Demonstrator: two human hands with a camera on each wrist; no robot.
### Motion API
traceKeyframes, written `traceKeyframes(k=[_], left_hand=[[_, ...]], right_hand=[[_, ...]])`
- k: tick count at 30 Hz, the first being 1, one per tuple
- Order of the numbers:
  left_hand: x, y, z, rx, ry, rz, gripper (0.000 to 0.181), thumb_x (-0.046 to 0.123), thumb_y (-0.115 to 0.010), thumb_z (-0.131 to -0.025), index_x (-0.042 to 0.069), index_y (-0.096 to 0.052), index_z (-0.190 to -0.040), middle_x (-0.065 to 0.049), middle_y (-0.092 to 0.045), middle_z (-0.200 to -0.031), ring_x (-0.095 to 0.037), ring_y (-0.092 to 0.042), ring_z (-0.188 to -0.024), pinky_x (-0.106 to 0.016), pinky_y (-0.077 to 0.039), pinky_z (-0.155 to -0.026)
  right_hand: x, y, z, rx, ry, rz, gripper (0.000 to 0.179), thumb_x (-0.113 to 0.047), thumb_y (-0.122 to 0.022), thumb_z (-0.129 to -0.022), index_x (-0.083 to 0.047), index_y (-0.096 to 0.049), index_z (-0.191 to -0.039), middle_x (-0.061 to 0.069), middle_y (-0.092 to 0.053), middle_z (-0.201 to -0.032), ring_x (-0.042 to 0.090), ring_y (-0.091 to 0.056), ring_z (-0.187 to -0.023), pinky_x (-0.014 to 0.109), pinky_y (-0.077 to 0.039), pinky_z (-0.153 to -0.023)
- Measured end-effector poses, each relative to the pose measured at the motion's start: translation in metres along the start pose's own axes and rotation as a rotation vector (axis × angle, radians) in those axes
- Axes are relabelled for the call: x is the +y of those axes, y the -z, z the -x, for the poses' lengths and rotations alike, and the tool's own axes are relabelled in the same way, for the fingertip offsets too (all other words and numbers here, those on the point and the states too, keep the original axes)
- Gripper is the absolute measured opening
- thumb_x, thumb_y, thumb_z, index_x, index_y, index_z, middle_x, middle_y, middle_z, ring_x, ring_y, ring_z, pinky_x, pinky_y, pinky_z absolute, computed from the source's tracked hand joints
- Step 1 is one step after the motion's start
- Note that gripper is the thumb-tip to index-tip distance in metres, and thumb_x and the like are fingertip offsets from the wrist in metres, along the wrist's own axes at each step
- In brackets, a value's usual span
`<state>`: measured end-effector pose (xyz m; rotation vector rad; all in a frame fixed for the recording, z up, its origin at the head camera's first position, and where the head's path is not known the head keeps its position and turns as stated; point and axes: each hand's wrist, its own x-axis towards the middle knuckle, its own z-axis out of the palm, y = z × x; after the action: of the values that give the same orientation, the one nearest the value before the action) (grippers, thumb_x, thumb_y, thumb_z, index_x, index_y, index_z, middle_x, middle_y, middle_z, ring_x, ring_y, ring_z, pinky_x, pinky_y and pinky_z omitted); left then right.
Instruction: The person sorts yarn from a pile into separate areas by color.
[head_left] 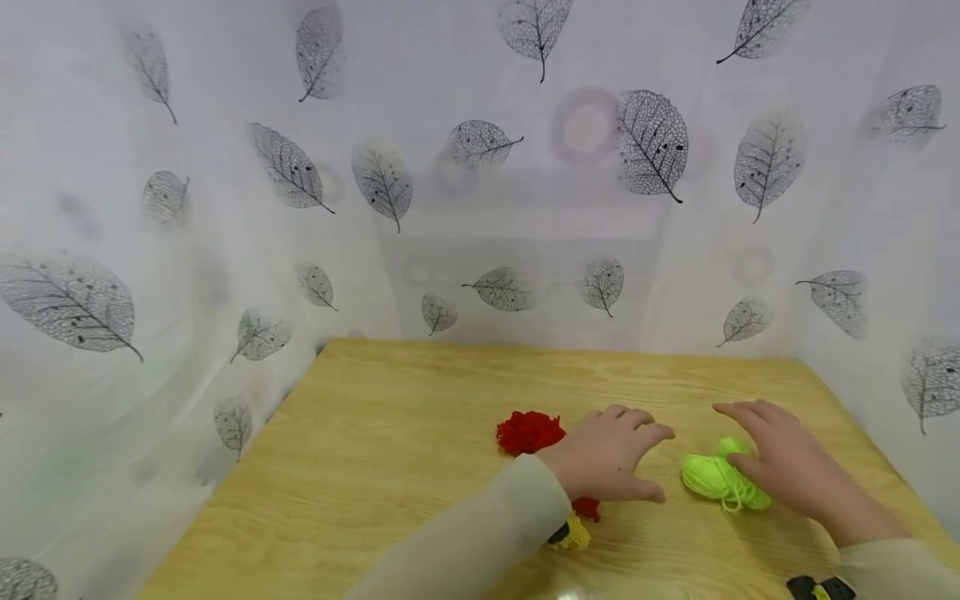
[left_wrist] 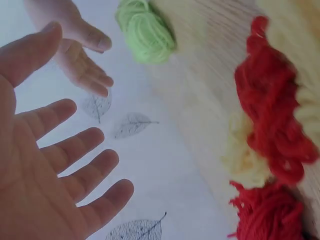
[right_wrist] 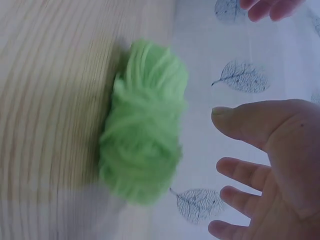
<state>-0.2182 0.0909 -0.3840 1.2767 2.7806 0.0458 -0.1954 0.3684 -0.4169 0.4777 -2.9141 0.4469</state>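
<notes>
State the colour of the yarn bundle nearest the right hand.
Bright lime green yarn bundle, clearest in the right wrist view, beside the right hand.

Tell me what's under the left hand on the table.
The left hand hovers open over bare wooden table. Red yarn lies behind it, more red and some yellow yarn by the wrist; the sleeve hides part.

bare table (head_left: 390, 433) left, green yarn (head_left: 716, 477) right, red yarn (head_left: 528, 432) centre
</notes>
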Motion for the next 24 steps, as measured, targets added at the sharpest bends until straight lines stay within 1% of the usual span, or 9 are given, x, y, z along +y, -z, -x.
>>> traceKeyframes(k=[4, 8, 10, 15, 18, 20, 22, 24], left_hand=[[-0.014, 0.002, 0.016, 0.039, -0.012, -0.001, 0.079, 0.071, -0.063, -0.087, 0.04, -0.037, -0.154, 0.015, -0.036, -0.155, -0.011, -0.034, -0.142, -0.037, -0.036, -0.113], [-0.028, -0.002, 0.035, 0.071, -0.021, 0.014, 0.08, 0.07, -0.065, -0.086, 0.038, -0.039, -0.154, 0.012, -0.037, -0.156, -0.013, -0.033, -0.143, -0.042, -0.037, -0.112], [-0.034, -0.004, 0.047, 0.081, -0.031, 0.037, 0.081, 0.07, -0.066, -0.085, 0.036, -0.04, -0.154, 0.011, -0.038, -0.155, -0.015, -0.034, -0.143, -0.043, -0.037, -0.112], [-0.049, -0.014, 0.077, 0.079, -0.037, 0.11, 0.081, 0.066, -0.07, -0.085, 0.032, -0.042, -0.153, 0.01, -0.04, -0.154, -0.015, -0.037, -0.141, -0.044, -0.036, -0.113], [-0.056, -0.02, 0.094, 0.082, -0.043, 0.157, 0.078, 0.061, -0.072, -0.086, 0.029, -0.045, -0.152, 0.01, -0.042, -0.153, -0.014, -0.039, -0.14, -0.042, -0.036, -0.113], [-0.059, -0.025, 0.103, 0.083, -0.054, 0.178, 0.075, 0.058, -0.073, -0.086, 0.028, -0.048, -0.15, 0.011, -0.044, -0.151, -0.013, -0.041, -0.138, -0.039, -0.037, -0.113], [-0.063, -0.03, 0.11, 0.071, -0.071, 0.207, 0.071, 0.054, -0.075, -0.087, 0.027, -0.051, -0.148, 0.012, -0.046, -0.149, -0.011, -0.043, -0.136, -0.036, -0.039, -0.111], [-0.065, -0.035, 0.114, 0.041, -0.076, 0.231, 0.066, 0.05, -0.077, -0.087, 0.027, -0.054, -0.145, 0.013, -0.048, -0.146, -0.009, -0.046, -0.133, -0.033, -0.041, -0.109]], right_hand=[[-0.019, -0.004, -0.006, 0.014, 0.036, -0.031, 0.068, -0.015, -0.081, -0.084, -0.005, -0.051, -0.144, 0.027, -0.052, -0.135, 0.054, -0.043, -0.124, 0.073, -0.039, -0.092], [-0.038, -0.01, -0.009, 0.016, 0.056, -0.059, 0.068, -0.017, -0.083, -0.083, -0.009, -0.052, -0.143, 0.027, -0.05, -0.139, 0.056, -0.039, -0.129, 0.075, -0.037, -0.093], [-0.047, -0.013, -0.01, 0.021, 0.066, -0.07, 0.067, -0.018, -0.084, -0.083, -0.011, -0.054, -0.142, 0.027, -0.049, -0.141, 0.057, -0.036, -0.131, 0.075, -0.035, -0.095], [-0.067, -0.023, -0.014, 0.038, 0.113, -0.103, 0.063, -0.016, -0.083, -0.083, -0.011, -0.057, -0.14, 0.021, -0.053, -0.14, 0.055, -0.039, -0.132, 0.073, -0.037, -0.097], [-0.077, -0.03, -0.017, 0.036, 0.121, -0.13, 0.062, -0.015, -0.082, -0.084, -0.011, -0.057, -0.14, 0.02, -0.053, -0.141, 0.054, -0.04, -0.132, 0.073, -0.037, -0.098], [-0.083, -0.035, -0.02, 0.032, 0.129, -0.149, 0.062, -0.015, -0.082, -0.084, -0.013, -0.058, -0.14, 0.02, -0.053, -0.141, 0.052, -0.043, -0.131, 0.071, -0.038, -0.098], [-0.089, -0.041, -0.023, 0.019, 0.142, -0.173, 0.061, -0.015, -0.081, -0.085, -0.015, -0.058, -0.141, 0.017, -0.054, -0.141, 0.047, -0.047, -0.129, 0.068, -0.041, -0.099], [-0.096, -0.047, -0.026, -0.005, 0.164, -0.211, 0.059, -0.014, -0.08, -0.086, -0.017, -0.058, -0.141, 0.012, -0.055, -0.139, 0.041, -0.052, -0.127, 0.063, -0.045, -0.098]])
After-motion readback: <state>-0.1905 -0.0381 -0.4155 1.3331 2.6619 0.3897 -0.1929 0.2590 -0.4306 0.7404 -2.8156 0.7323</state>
